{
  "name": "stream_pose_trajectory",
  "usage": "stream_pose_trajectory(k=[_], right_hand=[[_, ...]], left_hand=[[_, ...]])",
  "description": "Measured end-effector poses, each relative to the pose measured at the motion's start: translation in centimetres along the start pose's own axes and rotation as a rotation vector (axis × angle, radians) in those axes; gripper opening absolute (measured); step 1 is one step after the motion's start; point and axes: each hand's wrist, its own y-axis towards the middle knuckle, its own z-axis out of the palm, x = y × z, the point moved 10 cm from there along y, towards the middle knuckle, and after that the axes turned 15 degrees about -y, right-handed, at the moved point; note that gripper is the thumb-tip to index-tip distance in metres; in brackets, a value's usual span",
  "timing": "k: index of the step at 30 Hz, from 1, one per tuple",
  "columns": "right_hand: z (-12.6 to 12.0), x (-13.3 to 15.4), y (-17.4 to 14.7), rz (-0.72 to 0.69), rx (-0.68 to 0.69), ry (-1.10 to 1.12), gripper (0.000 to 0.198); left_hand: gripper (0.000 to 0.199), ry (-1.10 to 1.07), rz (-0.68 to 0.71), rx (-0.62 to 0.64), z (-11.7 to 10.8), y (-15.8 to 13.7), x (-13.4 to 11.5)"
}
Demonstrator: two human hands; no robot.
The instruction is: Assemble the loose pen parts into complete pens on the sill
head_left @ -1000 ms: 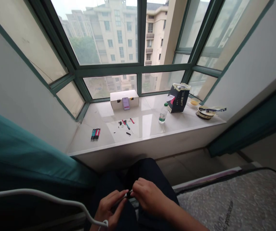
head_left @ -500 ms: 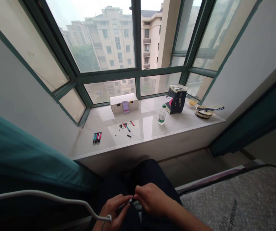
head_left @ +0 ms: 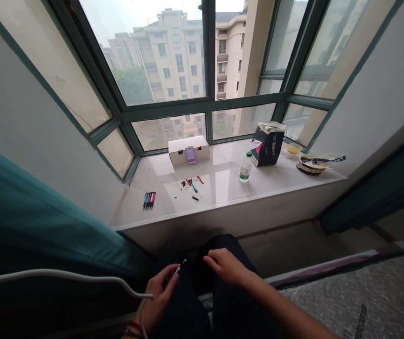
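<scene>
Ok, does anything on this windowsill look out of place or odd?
Only the small loose pieces, apparently pen parts: they lie scattered, untidy beside the neat row of pens. I see no spill; the bottle stands upright.

From here the windowsill (head_left: 219,162) looks smooth and glossy. The pens (head_left: 149,200) seem plastic, the bottle (head_left: 244,170) clear plastic, the curtain (head_left: 46,202) matt cloth.

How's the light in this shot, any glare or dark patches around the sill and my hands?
Head view: daylight through the window, pale glare on the glossy sill; head view, low down: trousers in deep shadow, and the thin pen-like piece in the left hand lacking clear detail.
</scene>
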Motion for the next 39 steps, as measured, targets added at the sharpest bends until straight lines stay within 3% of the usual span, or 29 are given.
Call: stream_pose_trajectory(k=[8, 11, 14, 16, 19, 23, 30, 34, 39], right_hand=[[-1.7, -8.7, 11.5, 0.134, -0.124, -0.289, 0.032], [-3.1, -10.8, 15.8, 0.170, -0.188, -0.421, 0.028], [-4.3, -13.6, 19.4, 0.273, -0.240, -0.525, 0.031], [-4.3, -15.4, 21.5, 0.311, -0.234, -0.582, 0.034], [-3.4, -16.9, 24.1, 0.240, -0.212, -0.632, 0.041], [-2.5, -18.1, 25.4, 0.191, -0.226, -0.625, 0.047], [-2.5, -18.3, 25.5, 0.198, -0.235, -0.635, 0.050], [-2.5, -18.4, 25.5, 0.198, -0.244, -0.642, 0.051], [-2.5, -18.4, 25.5, 0.204, -0.244, -0.627, 0.051]], left_hand=[[0.049, -0.110, -0.099, -0.073, -5.4, 7.5, 3.1], [0.045, 0.006, -0.143, -0.063, -7.3, 11.2, 3.7], [0.039, 0.180, -0.123, -0.156, -10.8, 15.4, 3.5], [0.038, 0.206, -0.196, -0.159, -12.5, 18.3, 4.6], [0.042, 0.167, -0.342, -0.180, -15.1, 22.4, 7.2], [0.055, 0.093, -0.431, -0.229, -17.6, 27.7, 9.8], [0.041, 0.187, -0.504, -0.338, -20.9, 34.2, 11.8], [0.035, 0.207, -0.514, -0.390, -20.7, 35.5, 12.9], [0.028, 0.348, -0.441, -0.421, -18.7, 36.5, 12.9]])
